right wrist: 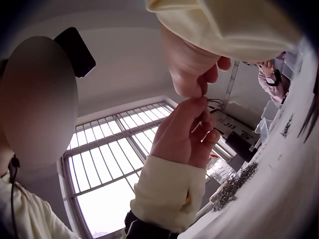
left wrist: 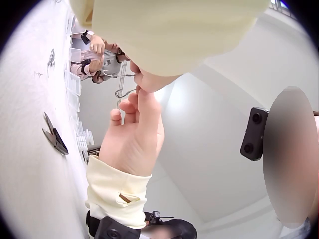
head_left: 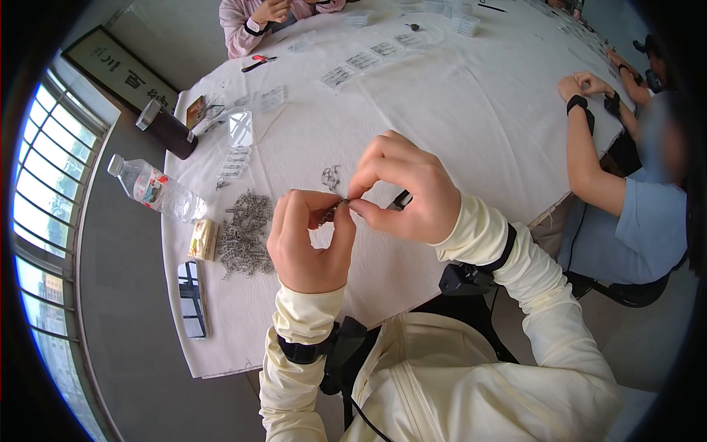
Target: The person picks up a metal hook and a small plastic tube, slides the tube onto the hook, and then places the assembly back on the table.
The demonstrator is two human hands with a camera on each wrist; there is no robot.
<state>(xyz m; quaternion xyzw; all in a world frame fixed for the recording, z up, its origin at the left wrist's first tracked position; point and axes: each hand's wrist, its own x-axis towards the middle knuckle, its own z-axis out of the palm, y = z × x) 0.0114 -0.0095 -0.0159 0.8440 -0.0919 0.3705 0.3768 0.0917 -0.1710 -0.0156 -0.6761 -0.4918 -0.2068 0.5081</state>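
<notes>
Fingertips of the left hand point(head_left: 311, 239) and right hand point(head_left: 412, 193) meet over the table, pinching a small dark metal piece point(head_left: 345, 201) between them. In the left wrist view, a thin curved wire point(left wrist: 119, 93) sticks out beside the pinching fingers; the piece itself is mostly hidden by fingertips. Thin wire ends point(right wrist: 215, 101) also show past the fingers in the right wrist view. A small cluster of wire pieces point(head_left: 331, 177) lies just beyond the hands. Left of the left hand spreads a pile of small metal pieces point(head_left: 247, 234).
Black snips point(left wrist: 57, 141) lie on the white tablecloth point(head_left: 471, 132). A phone point(head_left: 193, 298), small box point(head_left: 202, 240), plastic bottle point(head_left: 166, 193) and dark flask point(head_left: 168, 130) stand or lie at left. Clear trays point(head_left: 362, 60) and red-handled pliers point(head_left: 258, 63) are farther back. Other people sit around.
</notes>
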